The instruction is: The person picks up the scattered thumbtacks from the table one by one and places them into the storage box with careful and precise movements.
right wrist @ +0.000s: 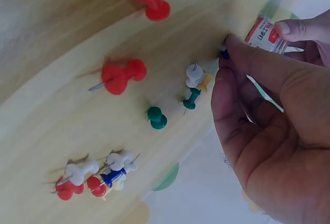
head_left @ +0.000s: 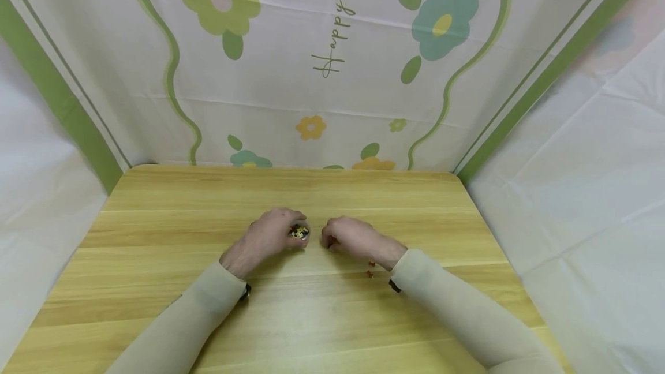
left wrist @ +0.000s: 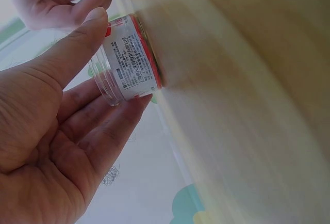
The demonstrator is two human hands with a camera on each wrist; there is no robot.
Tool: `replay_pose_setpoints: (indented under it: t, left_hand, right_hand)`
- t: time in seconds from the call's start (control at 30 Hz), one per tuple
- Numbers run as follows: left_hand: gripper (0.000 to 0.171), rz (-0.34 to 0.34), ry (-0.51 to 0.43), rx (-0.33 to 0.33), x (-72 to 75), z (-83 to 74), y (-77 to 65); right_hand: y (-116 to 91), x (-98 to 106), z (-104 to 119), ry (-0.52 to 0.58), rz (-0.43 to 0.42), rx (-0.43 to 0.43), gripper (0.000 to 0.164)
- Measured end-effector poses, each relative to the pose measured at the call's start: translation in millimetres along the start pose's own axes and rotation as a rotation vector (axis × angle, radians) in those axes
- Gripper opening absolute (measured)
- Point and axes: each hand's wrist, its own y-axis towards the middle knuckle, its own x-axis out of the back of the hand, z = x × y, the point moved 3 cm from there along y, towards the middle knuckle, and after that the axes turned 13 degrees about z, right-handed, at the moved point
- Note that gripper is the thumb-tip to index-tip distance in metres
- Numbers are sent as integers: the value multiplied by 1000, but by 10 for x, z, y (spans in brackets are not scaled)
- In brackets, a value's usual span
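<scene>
My left hand (head_left: pixel 267 235) grips a small clear plastic jar (left wrist: pixel 129 59) with a printed label and a red band around its bottom. The jar stands on the table with its open mouth up, and coloured push pins (head_left: pixel 298 231) show inside it. Just right of the jar is my right hand (head_left: pixel 355 237), pinching a blue push pin (right wrist: pixel 224 54) between thumb and forefinger. Close to those fingertips lie a white push pin (right wrist: pixel 194 74), a yellow one (right wrist: pixel 205 82) and a green one (right wrist: pixel 192 99).
Other push pins are scattered on the wooden table (head_left: pixel 291 316): a second green pin (right wrist: pixel 157 117), red pins (right wrist: pixel 116 77) and a mixed cluster with a white pin (right wrist: pixel 81 172). A flowered cloth (head_left: pixel 286 91) hangs behind the table, with white cloth along both sides.
</scene>
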Motion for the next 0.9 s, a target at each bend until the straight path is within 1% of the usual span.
replay_pose_setpoints:
  t: [0.13,0.3,0.43,0.7,0.9]
  left_hand:
    - [40,-10,1,5,5,-14,-17]
    - [41,-15,4,4,5,-20,-23]
    - [42,-12,6,11,2,-18,-22]
    - [43,-1,10,24,1,-11,-17]
    - [44,1,4,18,-3,-8,-16]
  right_hand:
    - [23,-15,7,-28,-26,-4,10]
    - [48,-32,9,0,-74,-21,8]
    - [65,-36,17,47,-135,-36,8]
    - [91,-19,58,135,-253,-45,15]
    - [112,-13,85,259,-318,-43,14]
